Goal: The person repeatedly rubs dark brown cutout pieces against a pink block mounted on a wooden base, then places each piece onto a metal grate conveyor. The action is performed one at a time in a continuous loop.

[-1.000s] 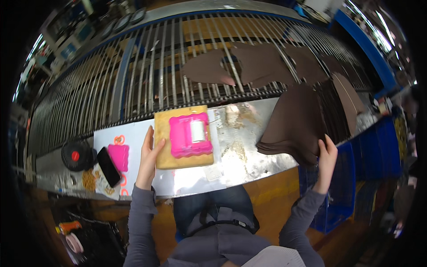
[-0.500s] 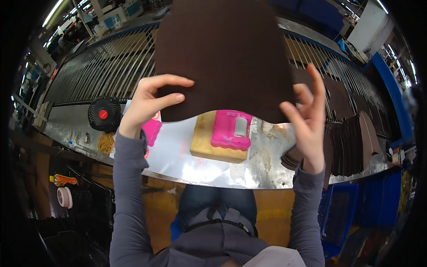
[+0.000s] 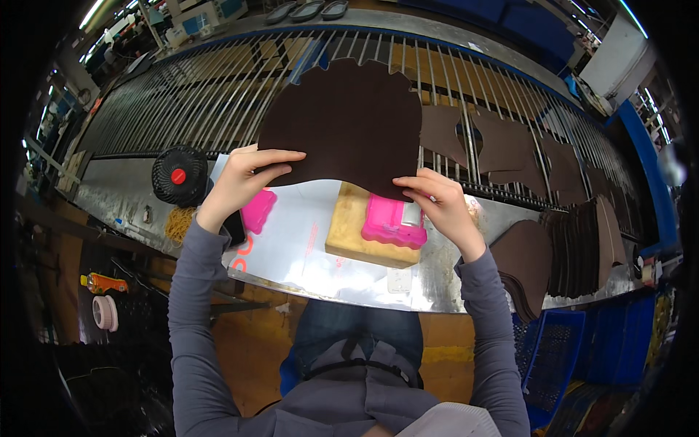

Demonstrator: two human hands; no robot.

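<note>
A flat dark brown cut piece (image 3: pixel 342 120), leather or cloth I cannot tell, is held up in front of me over the far side of the table. Its far edge is rounded and notched; the near edge curves inward. My left hand (image 3: pixel 244 178) pinches its near left corner between thumb and fingers. At the near right corner, my right hand (image 3: pixel 443 207) pinches it the same way. Below the piece, a pink plastic holder (image 3: pixel 382 218) with a whitish insert sits on a yellowish block (image 3: pixel 348 237).
Beyond the metal table (image 3: pixel 437 280) runs a roller conveyor (image 3: pixel 196 109) with more brown pieces (image 3: pixel 502 146) on it. Stacked brown pieces (image 3: pixel 582 247) stand at right. A black fan (image 3: pixel 178 176) and rubber bands (image 3: pixel 178 224) are at left. A blue crate (image 3: pixel 550 364) sits below right.
The brown piece has moved away and lower, so its notched far edge now shows. My right hand has come inward from spread fingers to a pinch on the near right corner.
</note>
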